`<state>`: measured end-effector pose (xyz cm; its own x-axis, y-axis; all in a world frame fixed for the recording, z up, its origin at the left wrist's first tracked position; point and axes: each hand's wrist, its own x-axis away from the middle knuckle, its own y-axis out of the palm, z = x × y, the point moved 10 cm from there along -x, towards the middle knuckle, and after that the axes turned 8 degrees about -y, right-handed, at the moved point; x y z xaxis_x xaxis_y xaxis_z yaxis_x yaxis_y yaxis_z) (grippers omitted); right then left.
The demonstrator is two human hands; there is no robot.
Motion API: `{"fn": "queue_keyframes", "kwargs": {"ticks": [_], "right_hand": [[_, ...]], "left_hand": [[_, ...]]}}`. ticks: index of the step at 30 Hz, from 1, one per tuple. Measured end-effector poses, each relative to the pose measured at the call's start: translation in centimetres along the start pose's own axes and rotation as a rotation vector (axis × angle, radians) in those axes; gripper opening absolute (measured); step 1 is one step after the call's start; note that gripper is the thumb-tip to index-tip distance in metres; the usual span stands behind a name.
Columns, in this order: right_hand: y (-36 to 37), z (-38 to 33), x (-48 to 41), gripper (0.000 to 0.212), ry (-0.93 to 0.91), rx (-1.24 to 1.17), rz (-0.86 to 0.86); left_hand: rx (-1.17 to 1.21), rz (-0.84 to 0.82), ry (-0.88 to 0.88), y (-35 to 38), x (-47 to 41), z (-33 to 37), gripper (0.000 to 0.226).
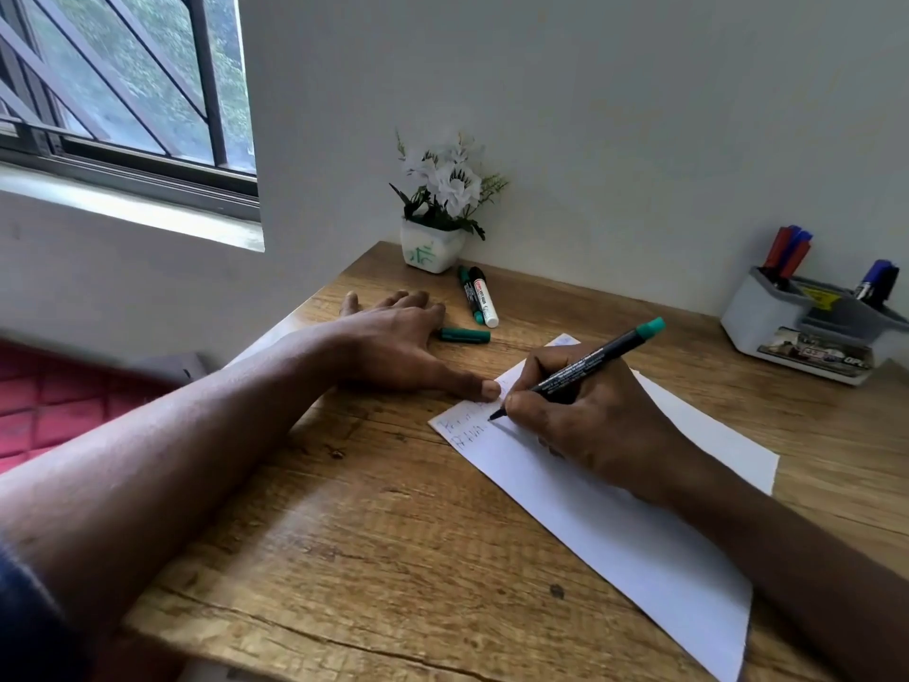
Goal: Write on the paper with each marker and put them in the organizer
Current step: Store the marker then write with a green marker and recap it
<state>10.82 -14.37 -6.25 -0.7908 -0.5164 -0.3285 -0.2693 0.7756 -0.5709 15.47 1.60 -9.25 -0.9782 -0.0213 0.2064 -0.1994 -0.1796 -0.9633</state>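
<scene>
My right hand [585,420] grips a black marker with a green end [597,359], its tip touching the white paper [615,529] near the top left corner, beside faint written lines. My left hand [393,342] lies flat on the wooden desk, fingers spread, its thumb pressing the paper's edge. A green cap [465,335] lies just beyond the left hand. Two more markers, a black-and-green one [469,293] and a white one [484,297], lie side by side behind it. The grey organizer [806,327] at the far right holds several red and blue markers.
A white pot of artificial white flowers [435,238] stands against the wall at the desk's back corner. The desk's left edge [275,332] runs close under my left forearm, with a red quilted surface [59,401] below it. A window is at the upper left.
</scene>
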Motion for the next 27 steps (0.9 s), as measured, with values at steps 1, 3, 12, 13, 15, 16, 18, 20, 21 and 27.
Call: {"fn": "queue_keyframes", "kwargs": {"ticks": [1, 3, 12, 13, 15, 16, 18, 20, 21, 27], "right_hand": [[-0.1, 0.0, 0.0, 0.020, -0.001, 0.006, -0.004], [-0.2, 0.1, 0.0, 0.017, -0.001, -0.003, 0.006], [-0.2, 0.0, 0.1, 0.015, -0.034, 0.012, 0.011], [-0.2, 0.0, 0.2, 0.015, -0.040, 0.004, 0.009], [-0.3, -0.1, 0.3, 0.016, -0.044, -0.005, 0.010], [-0.2, -0.1, 0.3, 0.016, -0.043, -0.003, 0.008], [-0.2, -0.3, 0.2, 0.016, -0.049, 0.019, 0.015], [-0.7, -0.4, 0.2, 0.019, -0.057, 0.024, 0.058], [-0.9, -0.3, 0.2, 0.019, -0.056, 0.015, 0.083], [-0.5, 0.0, 0.3, 0.014, -0.062, 0.041, 0.050]], "left_hand": [[0.002, -0.001, -0.001, 0.0, 0.0, 0.0, 0.142], [0.001, -0.013, 0.000, 0.1, 0.0, 0.1, 0.144], [0.003, -0.022, -0.003, 0.1, 0.2, 0.1, 0.145], [0.000, -0.025, -0.003, 0.1, 0.1, 0.0, 0.148], [-0.002, -0.022, 0.003, 0.1, 0.1, 0.1, 0.146], [-0.001, -0.019, 0.004, 0.1, 0.1, 0.0, 0.144], [-0.004, -0.011, 0.000, 0.0, 0.1, 0.0, 0.140], [-0.004, -0.019, -0.005, 0.0, 0.2, 0.2, 0.141], [-0.001, -0.022, -0.006, 0.0, 0.3, 0.2, 0.139], [0.011, -0.023, -0.002, 0.0, 0.5, 0.2, 0.133]]}}
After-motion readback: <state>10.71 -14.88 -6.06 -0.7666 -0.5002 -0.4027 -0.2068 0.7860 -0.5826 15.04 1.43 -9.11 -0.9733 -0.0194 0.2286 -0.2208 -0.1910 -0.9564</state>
